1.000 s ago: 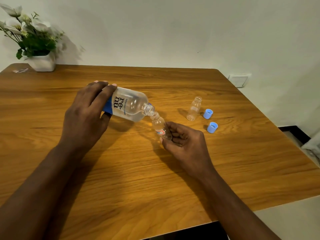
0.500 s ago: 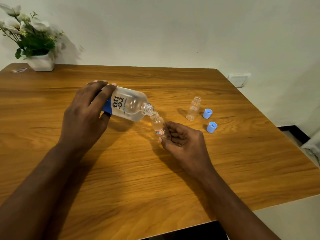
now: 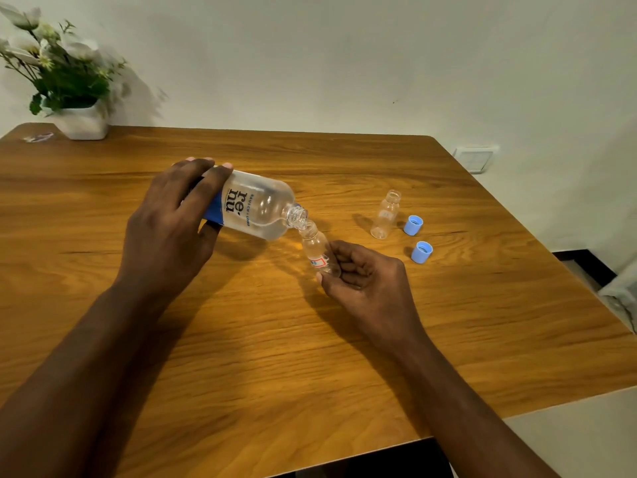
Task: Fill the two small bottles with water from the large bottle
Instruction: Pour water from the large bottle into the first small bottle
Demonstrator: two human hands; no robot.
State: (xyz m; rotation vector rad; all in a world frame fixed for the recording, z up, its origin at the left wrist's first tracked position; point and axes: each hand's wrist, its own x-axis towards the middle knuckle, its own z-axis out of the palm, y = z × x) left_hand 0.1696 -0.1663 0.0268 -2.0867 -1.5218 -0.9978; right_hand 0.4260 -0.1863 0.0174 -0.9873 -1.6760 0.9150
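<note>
The left hand (image 3: 169,215) is curling round the large clear blue-labelled plastic bottle (image 3: 258,208), tipping its mouth onto the small clear bottle (image 3: 315,248) the right hand (image 3: 365,277) is pinching. At two o'clock from it, the second small clear bottle (image 3: 386,215) is standing beside two blue caps (image 3: 413,225); wooden tabletop (image 3: 241,339) is stretching toward six o'clock.

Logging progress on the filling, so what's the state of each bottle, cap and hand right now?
large bottle: uncapped, tipped to pour.
held small bottle: uncapped, tilted.
standing small bottle: uncapped, upright, looks empty.
far blue cap: off, mouth up.
near blue cap: off, mouth up.
left hand: grips large bottle.
right hand: pinches held small bottle.
</note>
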